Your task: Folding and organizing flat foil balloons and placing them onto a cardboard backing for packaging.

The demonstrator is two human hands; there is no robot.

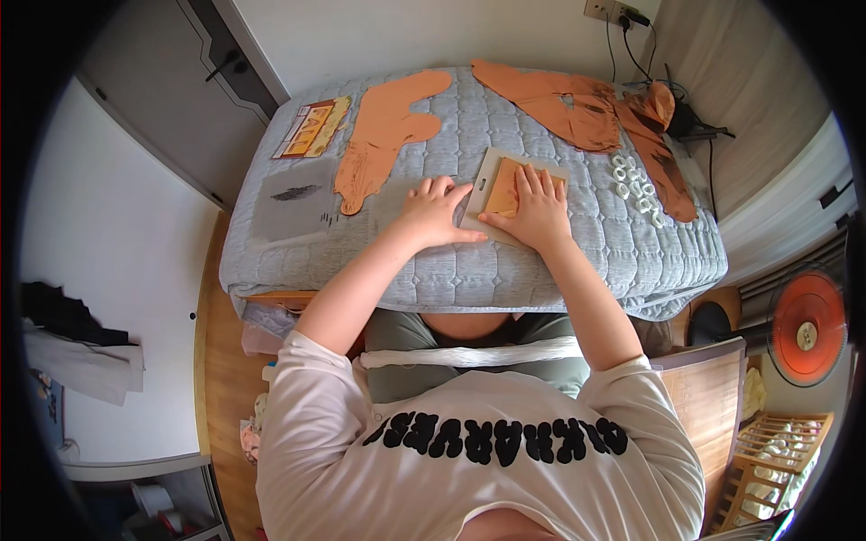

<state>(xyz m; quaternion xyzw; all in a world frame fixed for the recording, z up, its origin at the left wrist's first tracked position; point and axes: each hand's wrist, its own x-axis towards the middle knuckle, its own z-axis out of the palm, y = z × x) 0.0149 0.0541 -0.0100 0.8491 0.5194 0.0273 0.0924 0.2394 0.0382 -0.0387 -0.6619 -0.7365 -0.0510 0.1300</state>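
Observation:
A pale grey board (492, 162) with a small slot near its left edge lies slightly turned on the bed in front of me. On it rests a flat tan-orange square piece (499, 191). My right hand (541, 207) lies flat over the right part of this piece, fingers stretched out and thumb spread to the left. Beside the board's left edge is my left hand (436, 212), its fingers spread and thumb pointing toward the board; nothing is in it. Whether the left fingertips touch the board I cannot tell.
The bed (361, 261) has a grey quilted cover. Around the board lie orange cut sheets (388, 117), more at the right (564, 113), several white rings (635, 187), a translucent sheet (289, 212) and a printed card (312, 128). A red-orange fan (807, 335) stands right.

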